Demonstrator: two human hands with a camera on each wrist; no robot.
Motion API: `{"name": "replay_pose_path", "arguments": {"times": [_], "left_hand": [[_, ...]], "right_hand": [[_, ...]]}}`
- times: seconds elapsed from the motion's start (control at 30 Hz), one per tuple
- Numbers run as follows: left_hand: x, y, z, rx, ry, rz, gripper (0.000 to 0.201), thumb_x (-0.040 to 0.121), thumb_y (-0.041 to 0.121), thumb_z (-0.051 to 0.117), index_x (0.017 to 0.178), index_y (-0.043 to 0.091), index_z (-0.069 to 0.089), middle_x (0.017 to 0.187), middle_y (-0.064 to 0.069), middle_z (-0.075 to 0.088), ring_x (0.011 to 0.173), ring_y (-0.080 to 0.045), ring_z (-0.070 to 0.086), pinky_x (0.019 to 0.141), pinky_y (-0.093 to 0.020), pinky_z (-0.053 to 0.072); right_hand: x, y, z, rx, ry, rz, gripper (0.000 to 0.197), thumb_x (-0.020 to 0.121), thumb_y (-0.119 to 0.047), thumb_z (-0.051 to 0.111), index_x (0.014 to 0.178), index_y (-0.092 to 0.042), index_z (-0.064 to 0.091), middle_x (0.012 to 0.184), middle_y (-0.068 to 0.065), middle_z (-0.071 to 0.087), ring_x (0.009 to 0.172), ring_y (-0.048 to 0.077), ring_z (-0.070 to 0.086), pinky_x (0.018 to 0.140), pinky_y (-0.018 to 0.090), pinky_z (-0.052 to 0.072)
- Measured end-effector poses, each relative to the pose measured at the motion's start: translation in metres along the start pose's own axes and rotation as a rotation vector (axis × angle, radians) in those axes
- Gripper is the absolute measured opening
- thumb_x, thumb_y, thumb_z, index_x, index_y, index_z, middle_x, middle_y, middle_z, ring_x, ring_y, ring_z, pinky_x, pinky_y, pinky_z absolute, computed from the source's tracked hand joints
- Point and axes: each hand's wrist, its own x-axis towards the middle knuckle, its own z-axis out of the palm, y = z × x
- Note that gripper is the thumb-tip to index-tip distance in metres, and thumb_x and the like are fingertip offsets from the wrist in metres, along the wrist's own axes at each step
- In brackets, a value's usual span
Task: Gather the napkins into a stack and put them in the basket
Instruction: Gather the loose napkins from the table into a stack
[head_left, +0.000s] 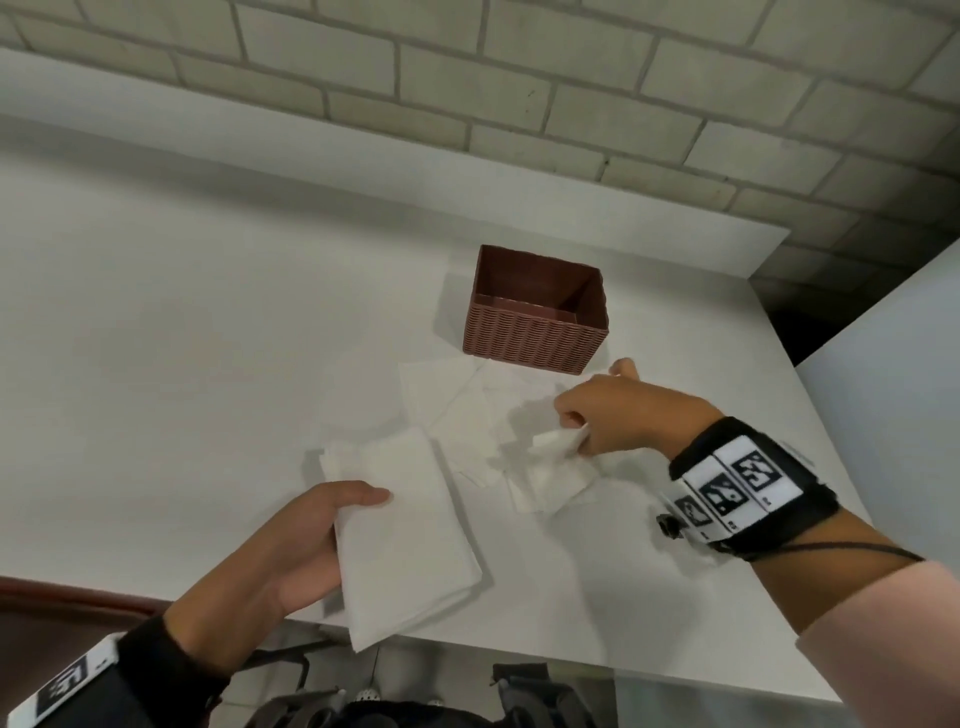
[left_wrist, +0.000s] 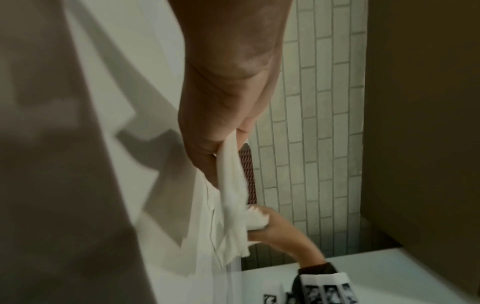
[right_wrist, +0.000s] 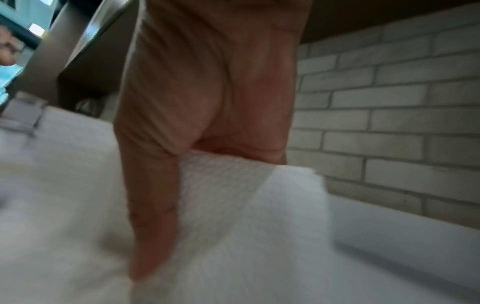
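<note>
My left hand (head_left: 306, 540) holds a stack of white napkins (head_left: 405, 535) near the table's front edge, thumb on top; the stack overhangs the edge. In the left wrist view the stack (left_wrist: 231, 185) hangs from that hand (left_wrist: 223, 115). My right hand (head_left: 592, 415) pinches the corner of one white napkin (head_left: 550, 478) and lifts it off the table. The right wrist view shows that napkin (right_wrist: 246, 216) under the fingers (right_wrist: 150, 205). Several loose napkins (head_left: 457, 410) lie flat between the hands and the basket. The brown woven basket (head_left: 535, 338) stands empty behind them.
The white table (head_left: 182, 322) stretches wide to the left. A brick wall (head_left: 571, 93) runs behind it. A white panel (head_left: 893, 322) stands at the right, past the table's edge. Dark objects (head_left: 363, 706) lie on the floor below the front edge.
</note>
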Motion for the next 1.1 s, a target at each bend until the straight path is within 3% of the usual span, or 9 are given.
{"name": "replay_pose_path", "arguments": {"times": [0.1,0.2,0.33,0.4,0.5,0.57,0.7,0.9,1.1], "left_hand": [[0.002,-0.002,0.008,0.057,-0.023,0.013,0.028,0.076,-0.004,0.057,0.103,-0.001,0.064,0.09,-0.016,0.076,0.077,-0.026,0.074,0.066,-0.036,0.06],[0.008,-0.002,0.019,0.069,-0.044,0.059,0.035,0.079,-0.006,0.057,0.113,0.0,0.062,0.102,-0.017,0.074,0.088,-0.028,0.072,0.074,-0.036,0.06],[0.007,0.002,0.041,0.071,-0.118,0.124,0.029,0.084,0.0,0.052,0.107,0.009,0.067,0.103,-0.01,0.075,0.092,-0.023,0.072,0.07,-0.033,0.06],[0.005,0.003,0.046,0.063,-0.149,0.133,0.028,0.085,0.002,0.048,0.101,0.011,0.069,0.102,-0.009,0.075,0.091,-0.023,0.072,0.069,-0.032,0.059],[0.008,0.002,0.039,0.013,-0.118,0.118,0.036,0.088,0.008,0.044,0.121,0.004,0.059,0.116,-0.017,0.069,0.104,-0.032,0.066,0.088,-0.043,0.052],[0.009,0.002,0.034,-0.049,-0.078,0.123,0.037,0.093,0.014,0.039,0.121,0.003,0.059,0.116,-0.02,0.068,0.103,-0.034,0.067,0.087,-0.044,0.05],[0.006,0.004,0.036,-0.115,-0.102,0.111,0.05,0.093,0.049,0.036,0.114,0.013,0.064,0.112,-0.012,0.072,0.101,-0.026,0.069,0.082,-0.038,0.054],[0.01,-0.003,0.031,0.057,0.025,0.067,0.034,0.086,0.012,0.059,0.119,0.002,0.062,0.112,-0.019,0.07,0.102,-0.033,0.066,0.085,-0.043,0.052],[0.009,-0.001,0.03,0.035,0.075,0.037,0.022,0.086,0.009,0.059,0.107,0.005,0.063,0.095,-0.014,0.072,0.089,-0.028,0.067,0.065,-0.038,0.055]], "right_hand": [[-0.029,-0.004,-0.034,0.138,0.084,0.037,0.026,0.079,-0.023,0.069,0.094,-0.028,0.048,0.084,-0.013,0.05,0.085,0.014,0.048,0.082,0.027,0.031],[-0.055,-0.028,-0.057,0.659,0.149,-0.043,0.047,0.078,-0.026,0.073,0.116,-0.033,0.048,0.097,-0.025,0.053,0.089,-0.005,0.053,0.073,0.012,0.04],[-0.05,-0.074,-0.026,1.095,0.152,-0.022,0.059,0.08,-0.028,0.071,0.132,-0.023,0.042,0.12,-0.013,0.058,0.104,0.005,0.056,0.082,0.013,0.047],[-0.045,-0.093,-0.004,1.087,0.11,0.061,0.063,0.084,-0.029,0.067,0.137,-0.017,0.035,0.123,-0.008,0.051,0.106,0.003,0.045,0.073,0.009,0.04],[-0.041,-0.105,0.014,1.026,0.142,0.152,0.074,0.086,-0.03,0.064,0.145,-0.014,0.021,0.142,0.003,0.045,0.124,0.016,0.046,0.087,0.019,0.035],[-0.04,-0.11,0.015,1.016,0.155,0.159,0.078,0.089,-0.032,0.061,0.148,-0.016,0.013,0.147,0.008,0.042,0.131,0.023,0.044,0.097,0.025,0.036],[-0.036,-0.126,0.02,0.938,0.216,0.137,0.065,0.097,-0.033,0.043,0.15,-0.016,0.009,0.142,0.012,0.048,0.126,0.025,0.05,0.099,0.029,0.039],[-0.029,-0.137,0.024,0.78,0.196,0.182,0.062,0.1,-0.039,0.029,0.151,-0.014,0.003,0.146,0.015,0.039,0.127,0.03,0.047,0.102,0.036,0.039],[-0.008,-0.074,0.018,0.487,0.131,0.542,0.079,0.094,-0.042,0.044,0.149,-0.002,0.002,0.149,0.021,0.025,0.134,0.036,0.031,0.105,0.044,0.038]]}}
